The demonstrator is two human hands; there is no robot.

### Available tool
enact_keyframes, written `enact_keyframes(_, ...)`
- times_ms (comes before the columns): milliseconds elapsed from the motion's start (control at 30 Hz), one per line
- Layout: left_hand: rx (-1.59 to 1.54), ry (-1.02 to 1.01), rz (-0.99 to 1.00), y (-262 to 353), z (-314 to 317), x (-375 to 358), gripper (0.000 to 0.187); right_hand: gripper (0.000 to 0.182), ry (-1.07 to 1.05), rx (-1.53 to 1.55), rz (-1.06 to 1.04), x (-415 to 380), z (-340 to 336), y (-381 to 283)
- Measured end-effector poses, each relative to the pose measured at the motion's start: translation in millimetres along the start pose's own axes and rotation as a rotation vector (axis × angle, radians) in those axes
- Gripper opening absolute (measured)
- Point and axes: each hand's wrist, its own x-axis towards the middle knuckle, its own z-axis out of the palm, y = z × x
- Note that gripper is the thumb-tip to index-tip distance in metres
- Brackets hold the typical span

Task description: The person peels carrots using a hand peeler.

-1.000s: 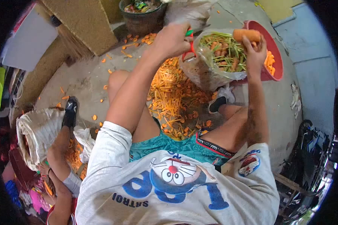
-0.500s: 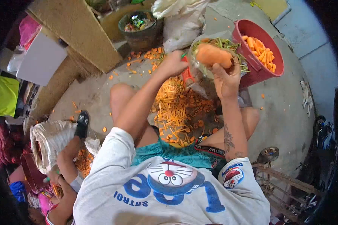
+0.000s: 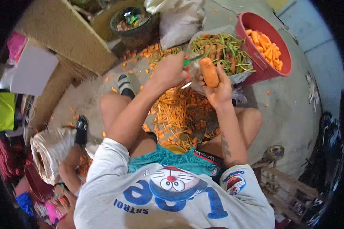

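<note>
My left hand [image 3: 171, 70] grips a peeler [image 3: 193, 59] with a green and red handle, its blade near the top of a carrot. My right hand [image 3: 218, 91] holds that orange carrot [image 3: 209, 71] upright, just right of the left hand. Both hands hover over a pile of orange peelings [image 3: 176, 110] on the concrete floor between my bare knees. Right behind the hands is a clear plastic bag [image 3: 239, 76] of unpeeled carrots and green stalks. A red bucket [image 3: 252, 23] with peeled carrots [image 3: 265, 47] stands beyond it on the right.
A dark pot [image 3: 132, 23] of scraps and a white sack [image 3: 179, 19] stand at the back. A brown board [image 3: 65, 34] leans at the left. Another person's arm [image 3: 70, 168] and a white sack [image 3: 46, 152] of peelings are at lower left. A wooden frame [image 3: 279, 175] is at right.
My right hand has brought the carrot from above the red bucket down and left to the peeler. My left hand has dropped lower. The view has shifted slightly.
</note>
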Motion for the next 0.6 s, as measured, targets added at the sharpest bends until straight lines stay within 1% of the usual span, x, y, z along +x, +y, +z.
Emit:
enact_keyframes(33, -0.001, 0.036, 0.096, 6.0, -5.3, 4.6, 0.027, 0.036, -0.003, -0.010, 0.023, 1.6, 1.6, 5.6)
enact_keyframes(100, -0.034, 0.069, 0.082, 3.4, 0.2, 13.5, 0.026, 0.038, 0.065, -0.080, 0.031, 4.7, 4.8, 11.1)
enact_keyframes(133, 0.002, 0.024, 0.072, -3.3, 7.9, 17.9, 0.027, 0.038, 0.072, -0.090, 0.045, 5.7, 6.1, 13.2)
enact_keyframes(167, 0.035, -0.024, 0.061, -8.3, 16.6, 18.4, 0.028, 0.038, 0.148, -0.087, 0.048, 5.5, 7.2, 15.0)
enact_keyframes(200, 0.022, -0.025, 0.046, -8.7, 19.8, 15.5, 0.028, 0.039, 0.221, -0.086, 0.050, 6.3, 7.2, 15.6)
enact_keyframes(333, 0.002, -0.079, 0.094, -4.5, 28.6, 5.5, 0.029, 0.038, 0.190, -0.077, 0.060, 8.7, 2.0, 21.4)
enact_keyframes(400, 0.012, -0.105, 0.113, -0.6, 32.5, 4.1, 0.029, 0.038, 0.329, -0.117, 0.003, 6.9, 8.7, 25.3)
enact_keyframes(433, 0.008, -0.116, 0.105, 0.6, 33.8, 4.3, 0.031, 0.038, 0.334, -0.118, 0.009, 6.2, 0.3, 26.2)
enact_keyframes(500, 0.004, -0.125, 0.097, -11.4, 39.1, 12.3, 0.033, 0.036, 0.028, -0.167, -0.016, 5.1, -18.9, 26.7)
enact_keyframes(567, 0.104, -0.425, -0.090, -48.8, 43.0, 29.8, 0.034, 0.036, 0.020, -0.206, -0.038, -11.9, -3.2, 19.6)
enact_keyframes(600, 0.098, -0.382, -0.015, -49.2, 33.5, 28.0, 0.032, 0.035, 0.012, -0.253, -0.067, -12.7, 4.1, 10.0)
